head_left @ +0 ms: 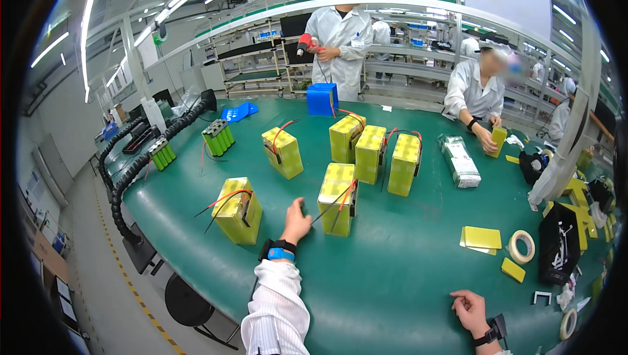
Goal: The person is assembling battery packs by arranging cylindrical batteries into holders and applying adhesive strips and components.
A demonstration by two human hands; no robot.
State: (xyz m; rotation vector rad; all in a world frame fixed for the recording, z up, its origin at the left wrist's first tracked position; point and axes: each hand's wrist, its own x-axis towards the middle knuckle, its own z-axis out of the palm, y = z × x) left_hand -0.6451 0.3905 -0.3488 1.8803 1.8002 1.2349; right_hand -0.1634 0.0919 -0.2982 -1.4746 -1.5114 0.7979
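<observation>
Landmark: the front centre battery pack (335, 208), yellow-wrapped, upright on the green bench (392, 276), red and black leads hanging loose off its top right. Left hand (296, 222) just left of it, fingers part-curled, no object seen in them; tip of the black lead (322, 216) ends by the fingers, can't tell if touched or pinched. Right hand (470, 310) well to its right and nearer the wearer, loosely half-open, nothing in it, resting at or just over the bench.

Step, as judged: positioning packs or sorting leads, no firm grip visible. Next move would call for opening the left hand round the pack body, leads kept clear, right hand brought in to steady.

Left of landmark: another yellow pack (237, 214). Behind it: four more yellow packs, then a blue U-shaped sheet (320, 99). Right: yellow flat pieces (481, 238), tape roll (521, 248), black bin (558, 240). Far right behind: co-worker's hand (487, 139) on a yellow pack.

Writing: pale print on the folded blue sheet (239, 112), behind and left of landmark, illegible; marks on the plastic-wrapped parcel (460, 161), behind and right, too small. No brand identifiable.
</observation>
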